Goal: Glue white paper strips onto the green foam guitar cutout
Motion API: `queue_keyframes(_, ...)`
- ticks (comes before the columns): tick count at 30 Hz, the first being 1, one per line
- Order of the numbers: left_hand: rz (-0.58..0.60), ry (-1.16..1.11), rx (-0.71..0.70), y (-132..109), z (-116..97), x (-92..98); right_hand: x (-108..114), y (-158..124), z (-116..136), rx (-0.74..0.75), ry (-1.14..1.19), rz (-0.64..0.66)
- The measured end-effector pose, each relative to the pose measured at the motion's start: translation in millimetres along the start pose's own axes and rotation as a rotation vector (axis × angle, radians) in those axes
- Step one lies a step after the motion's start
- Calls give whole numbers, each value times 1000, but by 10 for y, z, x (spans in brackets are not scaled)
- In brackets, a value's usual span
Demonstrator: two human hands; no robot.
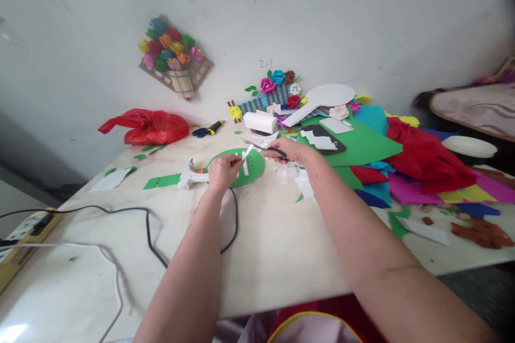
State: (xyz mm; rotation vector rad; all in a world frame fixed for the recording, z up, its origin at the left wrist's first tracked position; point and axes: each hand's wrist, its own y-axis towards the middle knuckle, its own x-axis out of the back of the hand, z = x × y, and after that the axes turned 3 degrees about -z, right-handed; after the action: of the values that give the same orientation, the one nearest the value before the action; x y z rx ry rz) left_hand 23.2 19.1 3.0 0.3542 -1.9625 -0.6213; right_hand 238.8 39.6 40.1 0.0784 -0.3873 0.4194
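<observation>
My left hand (222,170) pinches a narrow white paper strip (247,153) and holds it up over a green paddle-shaped paper cutout (252,168) lying flat on the table. My right hand (290,150) grips a pair of scissors (257,146); the open blades point left and meet the upper end of the strip. A white glue gun (191,176) lies just left of my left hand, and its black cord (149,236) runs toward the near left.
A heap of coloured paper sheets (402,161) covers the right of the table (265,257). A white roll (261,121), paper flowers (277,88) and a white paddle cutout (325,97) stand at the back. A red plastic bag (148,126) lies back left, a power strip (24,228) far left.
</observation>
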Motion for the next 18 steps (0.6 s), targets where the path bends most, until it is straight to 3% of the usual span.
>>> queue_keyframes(6, 25, -11, 7, 3, -38, -6, 8, 15, -7, 46, -129, -42)
queue_keyframes(11, 5, -112, 52, 7, -19, -51, 35, 2, 10, 39, -98, -59)
queue_keyframes(13, -7, -294, 133, 16, 0, -69, 45, 0, 26, 23, -19, -104)
queue_keyframes(15, -4, -615, 265, 27, 13, -70, 45, 13, 39, -20, 17, -190)
queue_keyframes(18, -7, -1130, 434, 38, 18, -32, 21, 49, 52, -169, -152, -293)
